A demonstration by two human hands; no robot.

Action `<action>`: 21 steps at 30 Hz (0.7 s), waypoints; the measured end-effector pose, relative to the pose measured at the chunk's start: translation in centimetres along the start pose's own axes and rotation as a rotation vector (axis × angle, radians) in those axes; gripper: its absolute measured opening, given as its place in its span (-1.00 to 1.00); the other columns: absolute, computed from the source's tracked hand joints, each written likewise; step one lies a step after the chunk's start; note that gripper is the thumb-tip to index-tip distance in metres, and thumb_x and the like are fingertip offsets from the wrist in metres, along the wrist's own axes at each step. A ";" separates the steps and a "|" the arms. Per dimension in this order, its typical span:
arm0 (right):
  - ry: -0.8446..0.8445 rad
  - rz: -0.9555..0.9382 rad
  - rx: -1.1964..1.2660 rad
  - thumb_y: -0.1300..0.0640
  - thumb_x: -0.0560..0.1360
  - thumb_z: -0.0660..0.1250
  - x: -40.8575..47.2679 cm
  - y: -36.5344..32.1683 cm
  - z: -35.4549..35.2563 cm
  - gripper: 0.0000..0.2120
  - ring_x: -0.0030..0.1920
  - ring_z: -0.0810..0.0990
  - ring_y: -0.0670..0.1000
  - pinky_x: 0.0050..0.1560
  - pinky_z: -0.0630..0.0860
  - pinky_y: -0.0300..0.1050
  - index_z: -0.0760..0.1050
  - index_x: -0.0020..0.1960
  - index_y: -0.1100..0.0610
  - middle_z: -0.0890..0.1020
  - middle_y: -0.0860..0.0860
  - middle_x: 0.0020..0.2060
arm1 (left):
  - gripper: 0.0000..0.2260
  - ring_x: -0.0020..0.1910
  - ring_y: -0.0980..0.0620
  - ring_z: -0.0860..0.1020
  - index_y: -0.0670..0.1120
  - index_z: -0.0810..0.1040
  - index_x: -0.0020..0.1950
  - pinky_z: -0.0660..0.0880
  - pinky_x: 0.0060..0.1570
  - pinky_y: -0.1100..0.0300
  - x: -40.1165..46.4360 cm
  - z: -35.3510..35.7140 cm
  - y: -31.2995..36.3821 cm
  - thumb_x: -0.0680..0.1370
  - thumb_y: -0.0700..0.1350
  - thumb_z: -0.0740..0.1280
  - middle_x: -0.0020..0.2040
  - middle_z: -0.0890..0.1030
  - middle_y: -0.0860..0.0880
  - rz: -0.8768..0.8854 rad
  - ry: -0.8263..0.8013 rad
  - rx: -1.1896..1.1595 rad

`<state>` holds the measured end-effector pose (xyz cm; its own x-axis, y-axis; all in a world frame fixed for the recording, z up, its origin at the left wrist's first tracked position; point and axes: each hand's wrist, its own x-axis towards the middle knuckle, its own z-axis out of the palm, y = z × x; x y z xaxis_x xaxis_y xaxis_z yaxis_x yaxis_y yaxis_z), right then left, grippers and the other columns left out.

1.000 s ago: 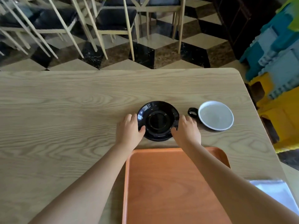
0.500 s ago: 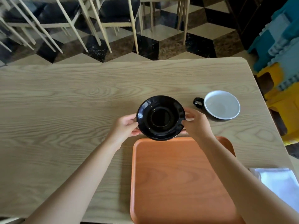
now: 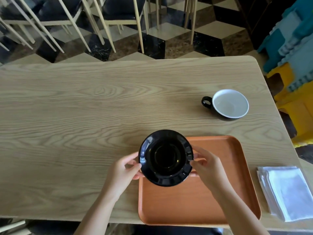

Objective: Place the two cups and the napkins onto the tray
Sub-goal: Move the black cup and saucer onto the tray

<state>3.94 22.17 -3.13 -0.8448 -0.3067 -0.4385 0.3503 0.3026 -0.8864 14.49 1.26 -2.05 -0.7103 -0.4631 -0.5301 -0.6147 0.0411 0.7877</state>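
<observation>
On the table [image 3: 84, 107]: two cups [image 3: 230, 103], one tray [image 3: 220, 192], one napkin stack [image 3: 288, 192].

Soft, even daylight in a sharp wide-angle view.

The table [image 3: 84, 107] is brightly and evenly lit, its wood grain crisp. Shadows are faint: a small dark one hugs the near side of the white-lined cup [image 3: 230, 103]. The glossy black saucer [image 3: 166, 157] carries pale window-like reflections along its rim. The white napkins [image 3: 286, 192] are nearly washed out. Straight lines bow toward the edges, where the chair legs [image 3: 94, 24] and the table's far edge curve and soften slightly.
</observation>
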 end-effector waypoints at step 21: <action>-0.004 0.038 -0.114 0.41 0.42 0.26 -0.6 0.9 0.6 -0.51 -0.18 0.61 0.06 -0.22 0.65 0.01 0.50 -0.05 -0.22 0.53 -0.03 -0.26 | -0.62 -0.35 0.02 0.68 -0.12 0.44 0.31 0.59 -0.34 0.25 -0.3 -0.4 0.0 0.50 -0.29 0.33 -0.10 0.60 0.00 -0.003 -0.003 0.159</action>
<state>5.03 22.07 -3.74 -0.8299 -0.2970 -0.4722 0.3334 0.4147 -0.8467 14.86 1.00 -1.80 -0.7093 -0.4606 -0.5337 -0.6633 0.1797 0.7264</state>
